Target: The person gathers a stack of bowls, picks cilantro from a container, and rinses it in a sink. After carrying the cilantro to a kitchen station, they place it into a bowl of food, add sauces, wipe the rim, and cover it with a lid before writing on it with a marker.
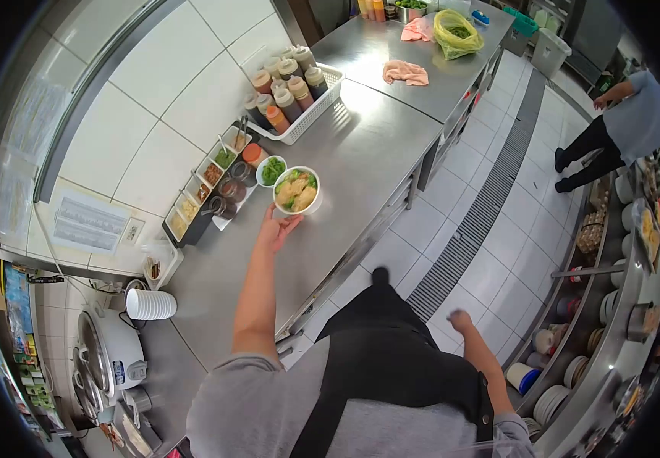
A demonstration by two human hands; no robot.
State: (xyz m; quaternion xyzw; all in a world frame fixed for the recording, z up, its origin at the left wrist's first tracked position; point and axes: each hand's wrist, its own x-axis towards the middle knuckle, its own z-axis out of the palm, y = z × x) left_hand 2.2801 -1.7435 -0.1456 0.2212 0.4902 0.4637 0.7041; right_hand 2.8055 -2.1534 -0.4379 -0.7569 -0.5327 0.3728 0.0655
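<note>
My left hand (275, 229) is wrapped round the near side of a white bowl (297, 191) at the steel counter. Yellowish food and green leaves fill the bowl. Just left of it stands a smaller white bowl of chopped greens (271, 171). Beside that are dark-topped jars (232, 189) and a black rack of toppings (206, 174). My right hand (460, 320) hangs over the floor at my side, its fingers curled in, and whatever they may hold is too small to make out.
A white basket of sauce bottles (307, 114) stands along the wall. Pink cloths (405, 72) and a yellow bag of greens (458, 34) lie farther up the counter. Another person (635, 114) stands at the right by the shelves (574, 328). Stacked white cups (150, 304) are at the left.
</note>
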